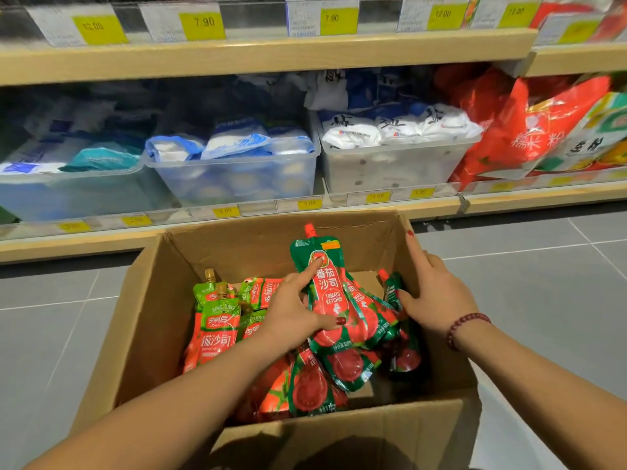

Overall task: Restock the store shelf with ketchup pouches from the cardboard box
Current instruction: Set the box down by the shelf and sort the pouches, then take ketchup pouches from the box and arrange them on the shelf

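An open cardboard box (159, 320) stands on the floor before the shelf (237, 59), holding several red-and-green ketchup pouches (217, 330). My left hand (291, 317) grips an upright stack of ketchup pouches (330, 300) inside the box, index finger on the front pouch, thumb across its lower part. My right hand (436, 296) presses against the stack's right side, fingers around another pouch (393, 290), its index finger lying along the box's right wall. More pouches lie flat at the box's bottom (308, 388).
Clear plastic bins of blue-and-white bags (234, 164) and white bags (390, 157) fill the lower shelf, with red bags (529, 130) to the right. Yellow price tags (203, 23) line the shelf edges. Grey tiled floor (543, 259) surrounds the box.
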`<action>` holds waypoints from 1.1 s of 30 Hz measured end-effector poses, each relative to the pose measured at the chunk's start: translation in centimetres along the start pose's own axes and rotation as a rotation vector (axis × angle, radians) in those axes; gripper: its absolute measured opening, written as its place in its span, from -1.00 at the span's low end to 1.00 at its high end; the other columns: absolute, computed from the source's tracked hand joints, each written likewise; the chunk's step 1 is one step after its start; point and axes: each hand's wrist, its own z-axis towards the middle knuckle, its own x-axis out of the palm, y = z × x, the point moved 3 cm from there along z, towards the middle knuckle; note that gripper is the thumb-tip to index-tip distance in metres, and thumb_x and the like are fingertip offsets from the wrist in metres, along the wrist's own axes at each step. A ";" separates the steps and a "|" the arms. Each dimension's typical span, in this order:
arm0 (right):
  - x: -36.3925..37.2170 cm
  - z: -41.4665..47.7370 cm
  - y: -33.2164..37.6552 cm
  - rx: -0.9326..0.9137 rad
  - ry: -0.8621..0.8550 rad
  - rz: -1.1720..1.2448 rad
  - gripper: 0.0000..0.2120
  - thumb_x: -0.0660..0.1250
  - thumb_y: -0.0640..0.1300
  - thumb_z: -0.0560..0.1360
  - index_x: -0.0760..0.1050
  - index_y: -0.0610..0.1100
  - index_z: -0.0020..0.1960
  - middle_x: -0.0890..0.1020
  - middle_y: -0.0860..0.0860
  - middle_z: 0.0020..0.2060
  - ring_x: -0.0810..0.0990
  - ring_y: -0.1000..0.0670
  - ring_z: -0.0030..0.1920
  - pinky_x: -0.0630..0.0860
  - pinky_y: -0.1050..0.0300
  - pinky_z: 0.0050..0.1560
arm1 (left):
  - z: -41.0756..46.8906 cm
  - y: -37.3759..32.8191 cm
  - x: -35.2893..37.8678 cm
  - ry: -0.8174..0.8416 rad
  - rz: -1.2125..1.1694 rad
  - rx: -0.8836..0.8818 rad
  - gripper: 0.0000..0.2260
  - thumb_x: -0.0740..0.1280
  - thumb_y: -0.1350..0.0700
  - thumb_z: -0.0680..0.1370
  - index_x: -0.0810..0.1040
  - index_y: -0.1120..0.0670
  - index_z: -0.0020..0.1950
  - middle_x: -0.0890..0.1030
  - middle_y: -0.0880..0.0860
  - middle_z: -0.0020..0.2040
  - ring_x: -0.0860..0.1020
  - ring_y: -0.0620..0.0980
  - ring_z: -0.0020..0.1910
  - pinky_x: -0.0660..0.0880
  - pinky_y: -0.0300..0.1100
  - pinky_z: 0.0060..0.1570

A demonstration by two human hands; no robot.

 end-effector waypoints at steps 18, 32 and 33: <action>-12.0 2.7 11.1 -0.668 0.095 0.804 0.11 0.58 0.07 0.17 -0.11 0.38 0.43 0.24 0.49 0.29 0.42 0.24 0.26 0.60 0.21 -0.07 | -0.1 -18.0 -8.9 -0.182 0.269 0.647 -0.18 0.57 0.15 0.30 0.25 -0.30 0.40 0.36 -0.23 0.16 0.38 -0.29 0.16 0.51 -0.41 -0.01; -17.2 6.4 12.3 -0.713 -0.035 0.846 0.09 0.59 -0.11 0.22 -0.07 0.38 0.43 0.27 0.56 0.22 0.41 0.31 0.24 0.54 0.28 0.05 | 3.1 -25.4 -9.4 -0.124 0.307 0.698 -0.21 0.53 0.21 0.34 0.27 -0.31 0.41 0.39 -0.22 0.17 0.42 -0.22 0.17 0.51 -0.33 0.05; -17.3 6.7 12.3 -0.701 -0.058 0.853 0.08 0.59 -0.12 0.22 -0.06 0.38 0.42 0.27 0.58 0.20 0.41 0.33 0.23 0.52 0.32 0.03 | 3.6 -25.8 -9.6 -0.097 0.291 0.696 -0.23 0.51 0.23 0.36 0.28 -0.32 0.40 0.39 -0.20 0.18 0.42 -0.22 0.18 0.53 -0.27 0.08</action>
